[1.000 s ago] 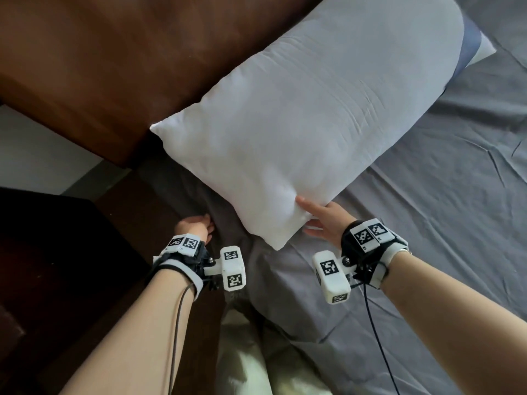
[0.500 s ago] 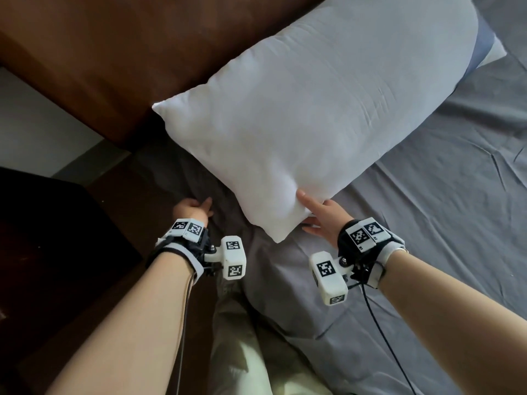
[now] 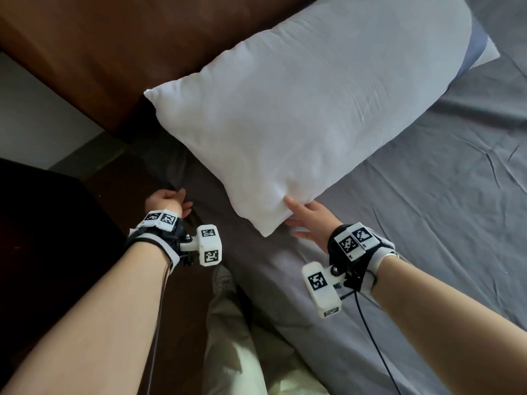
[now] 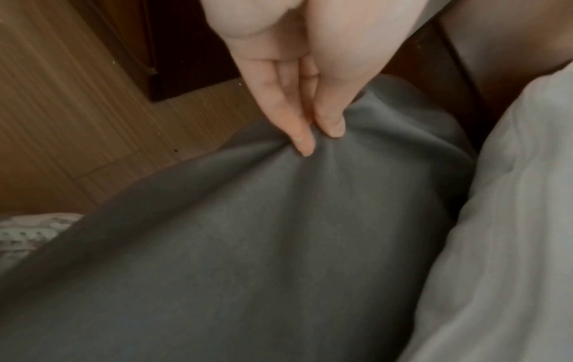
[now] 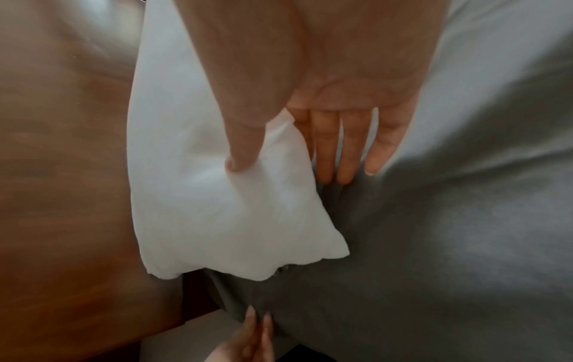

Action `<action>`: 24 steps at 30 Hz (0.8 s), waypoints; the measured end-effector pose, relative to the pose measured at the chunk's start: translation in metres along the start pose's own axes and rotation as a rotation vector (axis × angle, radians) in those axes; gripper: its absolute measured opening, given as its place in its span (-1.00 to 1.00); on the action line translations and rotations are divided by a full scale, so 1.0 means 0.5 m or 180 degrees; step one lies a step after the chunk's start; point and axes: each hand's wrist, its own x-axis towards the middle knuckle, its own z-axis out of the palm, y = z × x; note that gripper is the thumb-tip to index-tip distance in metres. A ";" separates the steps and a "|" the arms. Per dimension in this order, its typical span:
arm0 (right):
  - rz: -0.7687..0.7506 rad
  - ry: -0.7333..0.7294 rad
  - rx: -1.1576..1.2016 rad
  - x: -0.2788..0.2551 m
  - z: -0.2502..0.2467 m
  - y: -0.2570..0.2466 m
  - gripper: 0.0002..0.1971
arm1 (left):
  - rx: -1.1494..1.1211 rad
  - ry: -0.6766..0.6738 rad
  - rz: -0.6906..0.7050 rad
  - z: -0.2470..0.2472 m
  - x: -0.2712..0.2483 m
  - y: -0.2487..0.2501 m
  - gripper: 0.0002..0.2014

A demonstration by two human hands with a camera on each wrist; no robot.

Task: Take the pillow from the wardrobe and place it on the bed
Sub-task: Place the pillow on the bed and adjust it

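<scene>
The white pillow (image 3: pixel 299 115) lies on the bed's grey sheet (image 3: pixel 427 223), its far long side against the brown headboard (image 3: pixel 142 52). My right hand (image 3: pixel 293 212) holds its near corner. In the right wrist view the thumb dents the pillow (image 5: pixel 201 196) from above, while the straight fingers (image 5: pixel 347 147) of my right hand (image 5: pixel 285 171) reach under its edge along the sheet (image 5: pixel 434 245). My left hand (image 3: pixel 176 201) is left of the pillow at the mattress corner. In the left wrist view, my left hand (image 4: pixel 319 139) touches the sheet (image 4: pixel 279 245) with straight fingertips and grips nothing.
A second pillow (image 3: pixel 482 49), blue and white, peeks from under the far end of the white one. A dark bedside cabinet (image 3: pixel 42 238) stands left of the bed on a wood floor (image 4: pixel 62 98). My legs in pale trousers (image 3: pixel 242 337) stand at the bed's edge.
Hardly anything differs. The right hand keeps its hold on the pillow's near corner and the left hand stays at the sheet's edge; the view has shifted slightly.
</scene>
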 end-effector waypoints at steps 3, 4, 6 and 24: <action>-0.0086 0.0273 0.0129 0.010 -0.001 -0.001 -0.67 | -0.0199 -0.0054 -0.0245 -0.004 -0.023 -0.005 -0.83; -0.0092 0.0354 0.0125 0.015 0.000 -0.005 -0.66 | -0.0207 0.0062 -0.0186 -0.004 -0.032 0.002 -0.90; -0.0050 0.0528 0.0020 0.024 0.002 -0.011 -0.62 | -0.0188 0.0312 0.0182 -0.001 -0.055 0.023 -0.81; -0.0105 0.0586 -0.0779 0.030 0.013 -0.013 -0.81 | 0.0309 -0.0182 0.0703 0.021 -0.070 0.069 -0.68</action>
